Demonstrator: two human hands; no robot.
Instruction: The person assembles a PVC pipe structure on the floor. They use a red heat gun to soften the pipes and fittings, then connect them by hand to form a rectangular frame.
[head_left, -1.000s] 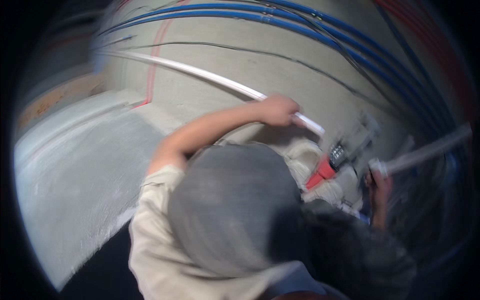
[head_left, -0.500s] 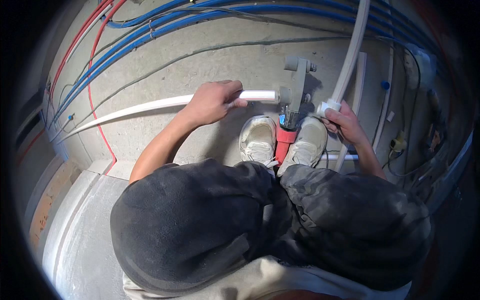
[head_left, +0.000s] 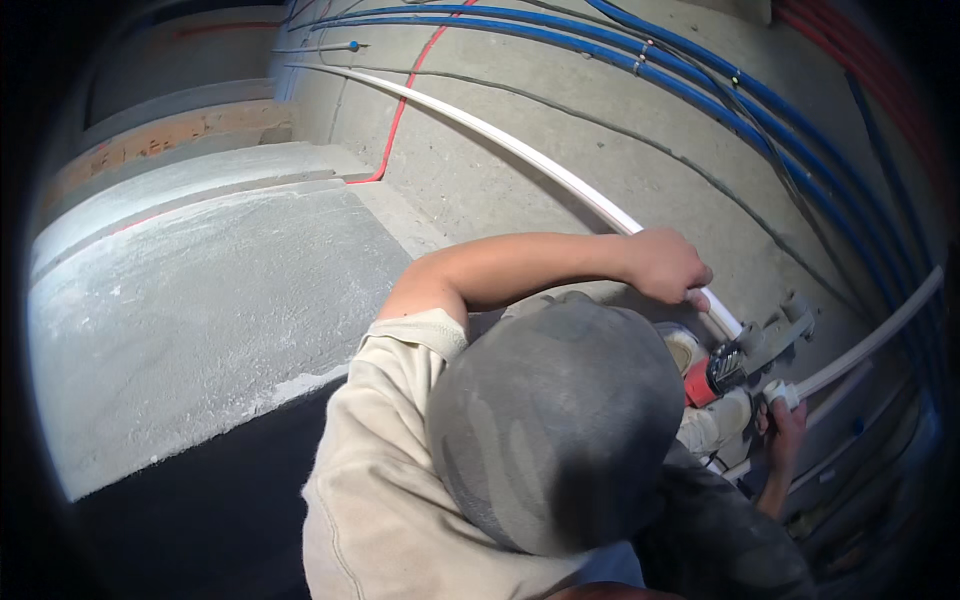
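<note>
My left hand (head_left: 668, 265) is closed round a long white pipe (head_left: 540, 165) near its end. That end reaches a pipe fusion welder, whose grey heating plate (head_left: 778, 342) carries round sockets. Whether the pipe sits inside a socket or only against it, I cannot tell. The welder's red handle (head_left: 699, 383) is between my two shoes (head_left: 722, 415). At the lower right, my right hand (head_left: 786, 432) grips a white pipe fitting (head_left: 783, 392) on the end of a second white pipe (head_left: 870, 338). The fitting is apart from the heating plate.
Blue pipes (head_left: 690, 92) and a dark cable (head_left: 600, 125) run along the concrete beyond my hands. A red conduit (head_left: 398, 120) crosses under the long pipe. A grey concrete step (head_left: 220, 310) lies at left. More pipes and cables lie at the right.
The view has swung left, so hands and welder now appear farther right. Both hands keep their holds; the pipe end and fitting stay near the welder.
</note>
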